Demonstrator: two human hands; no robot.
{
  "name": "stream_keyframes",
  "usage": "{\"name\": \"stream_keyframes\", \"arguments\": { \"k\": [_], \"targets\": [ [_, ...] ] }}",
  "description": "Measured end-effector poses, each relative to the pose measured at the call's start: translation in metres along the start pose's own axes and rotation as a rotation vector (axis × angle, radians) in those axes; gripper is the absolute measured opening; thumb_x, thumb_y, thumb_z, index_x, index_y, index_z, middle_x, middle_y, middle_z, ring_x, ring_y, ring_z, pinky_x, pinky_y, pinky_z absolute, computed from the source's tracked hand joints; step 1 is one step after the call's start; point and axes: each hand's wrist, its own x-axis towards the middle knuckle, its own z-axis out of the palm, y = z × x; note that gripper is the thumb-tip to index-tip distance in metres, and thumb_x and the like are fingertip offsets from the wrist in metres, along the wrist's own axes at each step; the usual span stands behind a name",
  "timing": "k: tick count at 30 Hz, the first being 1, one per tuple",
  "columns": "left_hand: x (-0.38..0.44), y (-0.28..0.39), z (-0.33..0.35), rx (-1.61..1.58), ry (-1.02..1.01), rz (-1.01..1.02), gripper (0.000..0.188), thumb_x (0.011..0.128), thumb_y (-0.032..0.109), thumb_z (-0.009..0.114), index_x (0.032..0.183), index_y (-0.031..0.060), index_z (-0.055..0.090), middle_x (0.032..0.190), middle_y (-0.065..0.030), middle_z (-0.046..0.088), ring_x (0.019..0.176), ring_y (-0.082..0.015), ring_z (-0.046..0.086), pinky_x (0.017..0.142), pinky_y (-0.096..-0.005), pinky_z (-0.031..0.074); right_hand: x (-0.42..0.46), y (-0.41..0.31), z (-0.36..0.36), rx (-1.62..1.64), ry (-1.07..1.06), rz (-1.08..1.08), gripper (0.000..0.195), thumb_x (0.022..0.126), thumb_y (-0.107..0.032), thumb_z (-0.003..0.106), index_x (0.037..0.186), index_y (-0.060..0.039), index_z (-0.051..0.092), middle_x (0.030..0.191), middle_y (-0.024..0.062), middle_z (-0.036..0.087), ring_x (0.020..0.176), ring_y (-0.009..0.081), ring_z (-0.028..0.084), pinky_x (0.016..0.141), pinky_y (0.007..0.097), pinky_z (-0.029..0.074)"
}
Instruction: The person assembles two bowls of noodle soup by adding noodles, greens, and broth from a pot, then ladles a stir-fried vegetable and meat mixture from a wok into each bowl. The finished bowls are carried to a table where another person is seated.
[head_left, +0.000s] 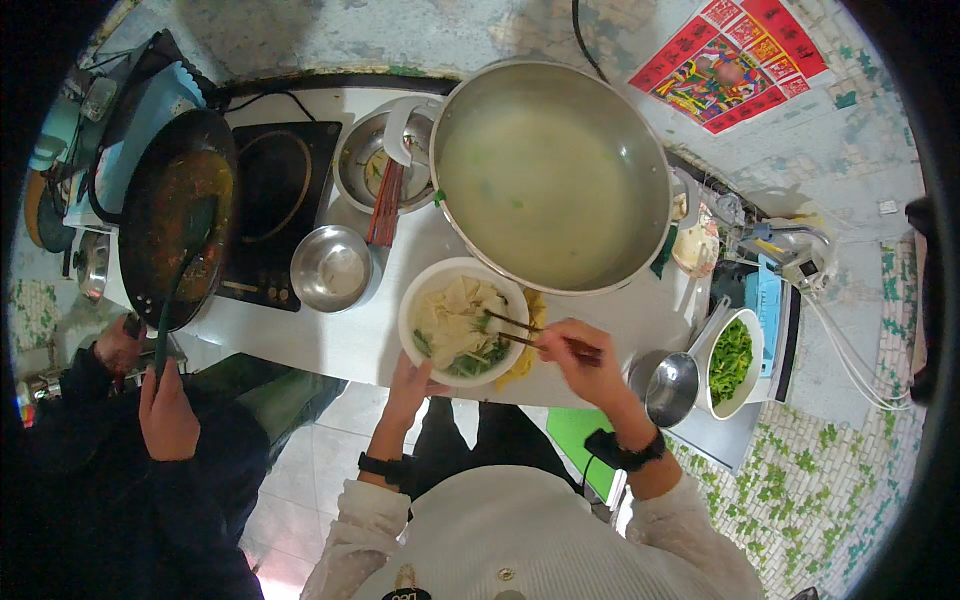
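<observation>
A white bowl (405, 330) stands at the counter's near edge, just in front of the large pot. Inside it are pale, thin sheets of dough (457, 307), perhaps wontons or wide noodles, over leafy greens (472, 361). My left hand (411, 386) grips the bowl's near-left side, with its thumb close to the rim. Dark chopsticks (517, 321) are held in my right hand (589, 364), which is right of the bowl. Their tips reach into the food; what exactly they pinch is unclear. A yellow cloth (529, 341) lies partly under the bowl's right side.
A large steel pot (551, 180) of cloudy liquid stands behind the bowl. Left are a small metal bowl (331, 268), a basin (352, 161) with chopsticks (385, 206), and an induction cooktop (281, 202). A co-worker's hands (166, 420) hold a wok (142, 270) and spatula (166, 319). Right: a ladle (673, 386), chopped greens (729, 364).
</observation>
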Motion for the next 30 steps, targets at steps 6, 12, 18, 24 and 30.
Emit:
{"name": "stream_keyframes", "arguments": {
  "k": [6,12,18,24,30],
  "targets": [
    [0.002,-0.002,-0.001,0.02,0.012,-0.003,0.052,0.098,0.016,0.047,0.143,0.01,0.023,0.126,-0.0169,0.052,0.099,-0.0262,0.065,0.074,-0.0334,0.061,-0.03,0.01,-0.021,0.105,0.159,0.3,0.019,0.095,-0.014,0.052,0.091,0.0024,0.062,0.086,0.009,0.064,0.073,0.017,0.065,0.072,0.0284,0.055],
    [0.0,0.006,0.001,0.047,0.001,-0.026,0.051,0.098,0.018,0.046,0.143,0.0103,0.023,0.126,-0.0163,0.052,0.1,-0.0264,0.064,0.074,-0.0333,0.061,-0.011,0.036,0.019,0.427,0.255,0.267,0.024,0.096,-0.02,0.052,0.094,0.0026,0.06,0.089,0.0118,0.065,0.077,0.0196,0.067,0.077,0.0312,0.056],
    [0.0,0.01,0.006,0.047,0.021,-0.037,0.05,0.098,0.018,0.047,0.142,0.01,0.025,0.123,-0.0159,0.054,0.098,-0.026,0.065,0.073,-0.0323,0.06,-0.001,0.032,0.033,0.332,0.05,0.122,0.016,0.094,-0.01,0.054,0.095,0.0033,0.062,0.089,0.0082,0.066,0.079,0.0152,0.066,0.074,0.0267,0.054],
    [-0.001,0.002,0.001,0.015,0.016,-0.018,0.051,0.097,0.025,0.05,0.14,0.0071,0.027,0.123,-0.0168,0.054,0.096,-0.0263,0.066,0.071,-0.0334,0.061,0.002,0.018,0.006,0.101,0.011,0.021,0.01,0.092,-0.003,0.058,0.095,0.0031,0.064,0.087,0.0071,0.064,0.079,0.0116,0.064,0.07,0.0225,0.052],
    [-0.004,-0.002,0.0,-0.077,0.034,-0.002,0.058,0.095,0.026,0.053,0.141,0.0063,0.025,0.118,-0.0155,0.057,0.094,-0.0256,0.066,0.078,-0.0361,0.059,-0.016,0.01,-0.007,0.154,0.089,0.055,0.018,0.095,-0.013,0.055,0.09,0.0036,0.063,0.082,0.0081,0.065,0.073,0.0155,0.065,0.069,0.0277,0.055]
  ]
}}
